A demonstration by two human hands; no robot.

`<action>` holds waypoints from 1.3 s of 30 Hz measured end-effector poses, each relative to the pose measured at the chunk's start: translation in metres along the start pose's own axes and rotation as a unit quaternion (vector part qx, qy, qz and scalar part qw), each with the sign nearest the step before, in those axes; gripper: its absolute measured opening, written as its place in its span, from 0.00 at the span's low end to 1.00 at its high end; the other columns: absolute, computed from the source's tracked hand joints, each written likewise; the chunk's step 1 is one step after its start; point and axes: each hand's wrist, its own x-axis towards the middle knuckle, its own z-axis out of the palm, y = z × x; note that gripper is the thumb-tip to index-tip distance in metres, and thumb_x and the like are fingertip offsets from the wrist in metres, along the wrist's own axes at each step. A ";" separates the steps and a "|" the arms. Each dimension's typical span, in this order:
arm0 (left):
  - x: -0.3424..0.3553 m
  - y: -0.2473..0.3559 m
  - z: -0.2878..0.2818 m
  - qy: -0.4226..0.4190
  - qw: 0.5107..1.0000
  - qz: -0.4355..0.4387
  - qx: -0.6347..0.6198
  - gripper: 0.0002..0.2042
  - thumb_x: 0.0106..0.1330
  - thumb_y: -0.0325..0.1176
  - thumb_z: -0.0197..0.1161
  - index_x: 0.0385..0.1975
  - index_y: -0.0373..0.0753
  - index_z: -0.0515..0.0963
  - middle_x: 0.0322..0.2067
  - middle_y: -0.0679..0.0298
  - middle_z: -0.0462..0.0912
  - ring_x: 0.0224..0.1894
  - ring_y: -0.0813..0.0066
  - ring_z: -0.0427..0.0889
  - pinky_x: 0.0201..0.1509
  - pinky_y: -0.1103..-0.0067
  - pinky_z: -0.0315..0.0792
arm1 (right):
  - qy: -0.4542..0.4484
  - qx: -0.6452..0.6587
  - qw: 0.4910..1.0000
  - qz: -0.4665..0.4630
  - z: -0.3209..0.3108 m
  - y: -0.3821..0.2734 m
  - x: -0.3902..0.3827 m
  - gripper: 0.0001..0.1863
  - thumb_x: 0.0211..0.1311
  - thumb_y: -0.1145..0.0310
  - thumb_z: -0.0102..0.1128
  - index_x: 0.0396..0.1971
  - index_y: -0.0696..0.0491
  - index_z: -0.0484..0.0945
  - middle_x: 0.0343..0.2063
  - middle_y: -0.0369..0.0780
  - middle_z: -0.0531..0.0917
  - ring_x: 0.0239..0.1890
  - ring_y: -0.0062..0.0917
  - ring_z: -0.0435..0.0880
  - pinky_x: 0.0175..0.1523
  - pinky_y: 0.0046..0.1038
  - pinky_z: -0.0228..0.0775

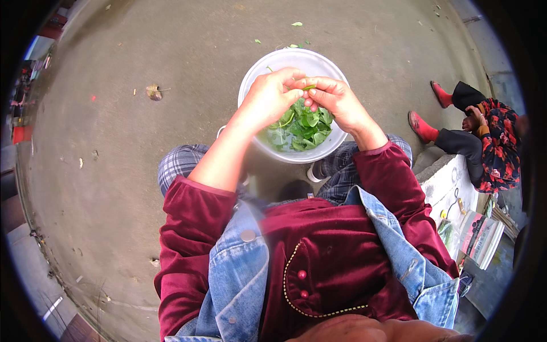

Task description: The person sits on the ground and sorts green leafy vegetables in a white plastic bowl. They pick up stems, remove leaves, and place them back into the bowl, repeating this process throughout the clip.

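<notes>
My left hand [272,96] and my right hand [335,100] meet over a white basin [250,77]. Between their fingertips is a small piece of green stem [309,88], pinched from both sides. Below them in the basin lies a heap of green leaves [309,126], with some stems on its left side. Part of the basin's inside is hidden under my hands and wrists. The basin stands in front of my knees.
Brown-grey ground [142,171] spreads around me, with a dry leaf [154,92] at left and green leaf scraps [297,24] beyond the basin. At right a person [497,145] sits on a pale block [450,182]. A white-and-pink container [480,238] stands nearby.
</notes>
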 end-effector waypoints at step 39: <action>0.005 0.004 0.010 0.094 0.970 0.146 0.170 0.06 0.54 0.23 0.66 0.32 0.37 0.81 0.29 0.64 0.79 0.34 0.72 0.81 0.37 0.79 0.75 | 0.050 0.053 0.996 0.044 -0.022 0.000 0.007 0.04 0.59 0.73 0.58 0.32 0.57 0.77 0.27 0.37 0.82 0.27 0.17 0.80 0.33 0.17 0.71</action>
